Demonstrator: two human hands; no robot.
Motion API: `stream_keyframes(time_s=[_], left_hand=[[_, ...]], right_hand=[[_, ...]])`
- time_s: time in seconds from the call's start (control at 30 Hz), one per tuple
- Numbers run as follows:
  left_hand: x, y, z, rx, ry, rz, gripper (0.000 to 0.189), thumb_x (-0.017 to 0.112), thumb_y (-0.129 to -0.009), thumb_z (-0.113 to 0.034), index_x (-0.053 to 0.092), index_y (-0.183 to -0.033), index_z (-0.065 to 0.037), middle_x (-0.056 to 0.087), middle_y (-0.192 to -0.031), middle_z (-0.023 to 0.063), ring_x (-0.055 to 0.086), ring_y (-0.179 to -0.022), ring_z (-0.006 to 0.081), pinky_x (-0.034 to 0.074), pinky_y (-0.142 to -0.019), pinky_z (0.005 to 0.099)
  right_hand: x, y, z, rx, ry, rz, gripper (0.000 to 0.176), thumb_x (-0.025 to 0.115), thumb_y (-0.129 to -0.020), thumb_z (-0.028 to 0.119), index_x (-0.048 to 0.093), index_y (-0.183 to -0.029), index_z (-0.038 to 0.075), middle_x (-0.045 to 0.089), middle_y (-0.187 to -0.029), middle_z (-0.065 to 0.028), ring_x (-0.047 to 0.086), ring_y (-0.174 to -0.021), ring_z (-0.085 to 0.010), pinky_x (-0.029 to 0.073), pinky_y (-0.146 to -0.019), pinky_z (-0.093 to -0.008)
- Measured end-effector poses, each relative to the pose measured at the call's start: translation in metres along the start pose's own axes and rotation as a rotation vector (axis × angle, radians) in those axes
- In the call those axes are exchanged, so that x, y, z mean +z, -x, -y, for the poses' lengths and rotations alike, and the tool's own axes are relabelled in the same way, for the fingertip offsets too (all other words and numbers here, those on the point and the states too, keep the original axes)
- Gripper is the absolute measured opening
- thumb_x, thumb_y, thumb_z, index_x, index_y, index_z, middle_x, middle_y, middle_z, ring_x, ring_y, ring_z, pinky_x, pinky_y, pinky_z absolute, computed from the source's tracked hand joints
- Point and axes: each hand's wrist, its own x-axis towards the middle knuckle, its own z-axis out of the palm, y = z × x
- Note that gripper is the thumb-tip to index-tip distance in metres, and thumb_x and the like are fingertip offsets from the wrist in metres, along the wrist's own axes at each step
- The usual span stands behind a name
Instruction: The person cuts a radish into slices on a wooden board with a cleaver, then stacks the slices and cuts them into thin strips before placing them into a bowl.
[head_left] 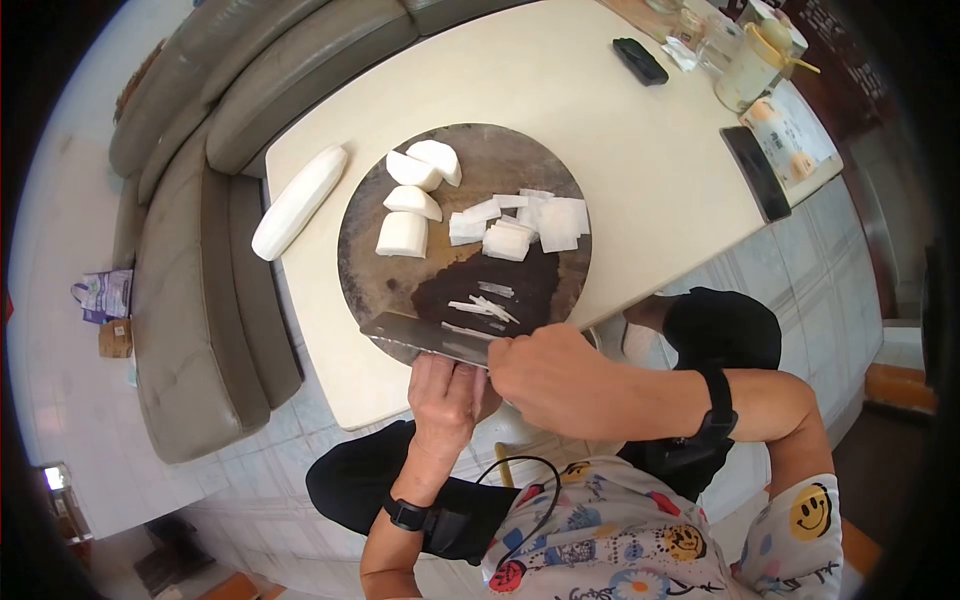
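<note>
My right hand (545, 370) grips the handle of a cleaver (425, 338), whose broad blade lies across the near edge of a round wooden cutting board (365, 265). Just on the near side of the blade, my left hand (445, 392) has its fingers curled; whatever they press on is hidden. Beyond the blade lie thin white radish strips (485, 307) on a wet dark patch. Thin radish slices (507, 240) are stacked and spread on the board's right half. Several thick radish chunks (402, 235) sit on its left half.
A whole peeled white radish (300, 203) lies left of the board on the cream table (350, 385). Toward the right end are a black phone (756, 173), a dark case (640, 62) and a jug (750, 72). A grey sofa (215, 270) flanks the table.
</note>
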Motion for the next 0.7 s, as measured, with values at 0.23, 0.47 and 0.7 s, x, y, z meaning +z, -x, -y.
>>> stream_keyframes(time_s=[0.23, 0.47, 0.7], left_hand=[[0.003, -0.001, 0.001, 0.014, 0.001, -0.044, 0.020, 0.075, -0.068, 0.002, 0.067, -0.087, 0.004, 0.063, -0.093, 0.0143, 0.061, -0.088, 0.0328, 0.050, -0.074, 0.0400], [0.000, -0.002, 0.001, 0.021, 0.023, -0.019, 0.023, 0.074, -0.065, 0.005, 0.067, -0.087, 0.005, 0.063, -0.092, 0.0163, 0.061, -0.085, 0.0356, 0.050, -0.073, 0.0418], [-0.001, 0.002, 0.002, 0.025, 0.007, 0.013, 0.023, 0.074, -0.064, 0.004, 0.067, -0.086, 0.004, 0.063, -0.094, 0.0163, 0.061, -0.088, 0.0348, 0.051, -0.076, 0.0418]], right_hand=[[-0.014, 0.008, -0.005, 0.039, 0.000, 0.020, 0.019, 0.065, -0.064, 0.004, 0.053, -0.076, -0.004, 0.059, -0.061, -0.0177, 0.063, -0.056, -0.0330, 0.049, -0.050, -0.0408], [-0.007, 0.017, 0.004, -0.004, 0.130, 0.016, 0.018, 0.064, -0.062, 0.003, 0.053, -0.074, -0.003, 0.058, -0.061, -0.0145, 0.063, -0.054, -0.0280, 0.048, -0.047, -0.0357], [0.004, 0.000, 0.001, -0.080, 0.024, -0.085, 0.019, 0.064, -0.062, 0.003, 0.054, -0.075, -0.005, 0.058, -0.061, -0.0163, 0.063, -0.054, -0.0308, 0.050, -0.048, -0.0371]])
